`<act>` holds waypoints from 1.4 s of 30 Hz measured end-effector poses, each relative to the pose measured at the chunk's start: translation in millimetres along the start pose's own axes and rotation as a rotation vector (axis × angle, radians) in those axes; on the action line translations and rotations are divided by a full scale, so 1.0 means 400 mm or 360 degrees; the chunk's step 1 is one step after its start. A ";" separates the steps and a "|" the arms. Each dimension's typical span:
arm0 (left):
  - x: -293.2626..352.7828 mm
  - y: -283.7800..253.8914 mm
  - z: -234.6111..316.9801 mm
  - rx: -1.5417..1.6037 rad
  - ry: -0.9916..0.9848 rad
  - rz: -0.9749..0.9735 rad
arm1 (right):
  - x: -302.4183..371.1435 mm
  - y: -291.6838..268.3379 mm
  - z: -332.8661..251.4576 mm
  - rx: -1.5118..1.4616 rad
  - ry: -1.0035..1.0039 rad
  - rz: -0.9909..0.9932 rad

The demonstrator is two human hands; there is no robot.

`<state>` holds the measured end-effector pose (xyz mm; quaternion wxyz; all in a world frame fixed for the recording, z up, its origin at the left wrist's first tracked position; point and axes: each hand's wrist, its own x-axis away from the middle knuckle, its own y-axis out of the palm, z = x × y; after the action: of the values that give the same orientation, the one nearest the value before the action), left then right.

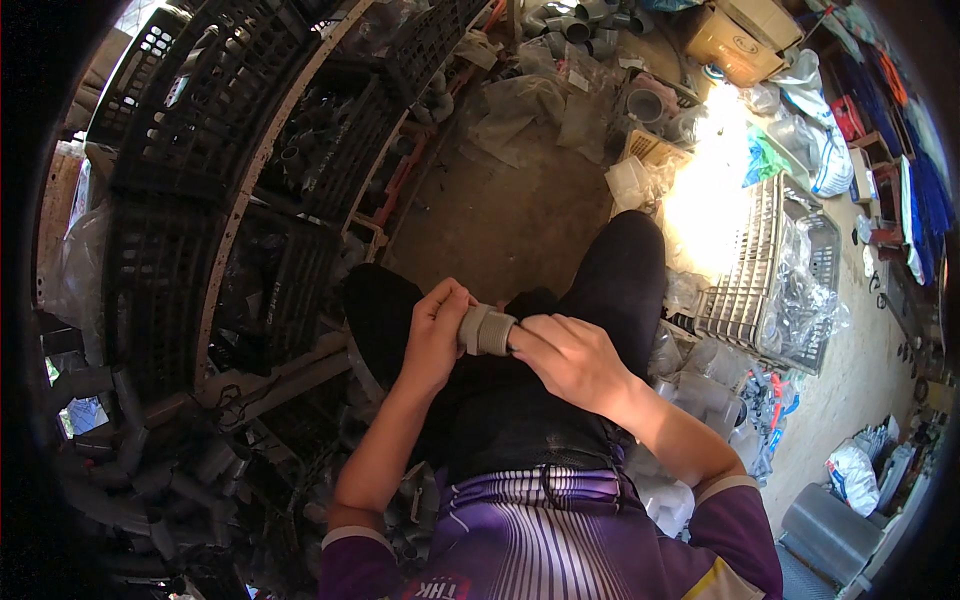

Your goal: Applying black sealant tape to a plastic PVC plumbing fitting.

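Note:
Between my hands, above my lap, is a grey plastic threaded pipe fitting (488, 330), with a collar in the middle and screw thread toward its right end. My left hand (432, 335) is closed around its left end, with the thumb and fingers curled against it. At the threaded end, the fingers of my right hand (572, 362) are bent against the rim. Whether a fingertip reaches inside the opening is hidden. The fitting lies roughly level, pointing left to right.
Black plastic crates (165, 290) with pipe fittings stand on a rusty rack at left. Dark fittings (150, 500) pile up at lower left. A pale crate (745, 270) with plastic bags sits at right in bright sunlight. Cardboard boxes (735, 45) lie at the back.

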<state>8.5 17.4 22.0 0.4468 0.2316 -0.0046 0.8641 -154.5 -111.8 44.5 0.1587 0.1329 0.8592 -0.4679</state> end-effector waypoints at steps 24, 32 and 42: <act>-0.018 -0.001 -0.067 0.0377 -0.0136 0.0174 | -0.010 0.057 -0.041 -0.0481 0.0501 0.0238; -0.013 0.058 -0.058 0.0688 0.0214 0.0515 | 0.012 0.020 -0.010 -0.2917 0.1646 0.0102; 0.010 0.057 -0.015 0.1534 -0.0279 -0.0005 | 0.039 -0.041 0.074 -0.3406 0.1297 0.0996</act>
<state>-13.6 7.9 23.0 0.2881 0.4838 0.3586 0.7445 -170.6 -144.1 35.7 0.0115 0.2761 0.7308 0.6242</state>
